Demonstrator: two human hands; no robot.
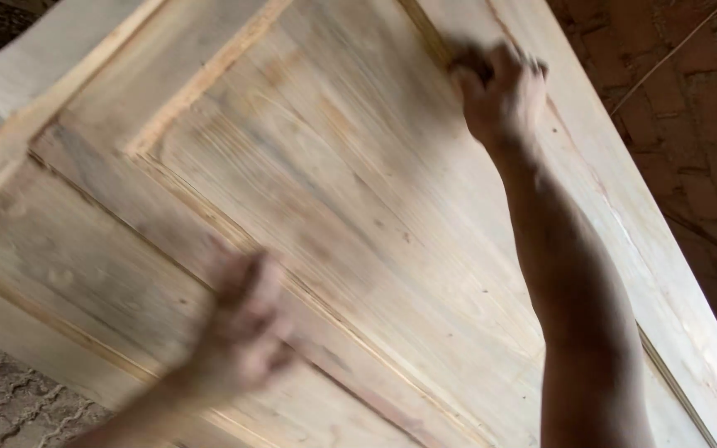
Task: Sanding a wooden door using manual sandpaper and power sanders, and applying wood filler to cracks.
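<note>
A large unfinished wooden door (pixel 358 207) with a raised panel and moulded grooves fills the view, slanting from lower left to upper right. My right hand (pixel 499 91) reaches up to the groove along the panel's right edge, its fingers curled around a small dark piece (pixel 473 62) that looks like sandpaper and is pressed against the wood. My left hand (pixel 242 328) is blurred and lies against the door's lower rail beside the panel's left groove, with nothing visible in it.
A red brick wall (pixel 699 108) stands behind the door on the right, with a thin cord (pixel 665 58) running across it. Patterned ground (pixel 10 398) shows at the lower left corner. The door's outer frame edge (pixel 10 108) runs along the upper left.
</note>
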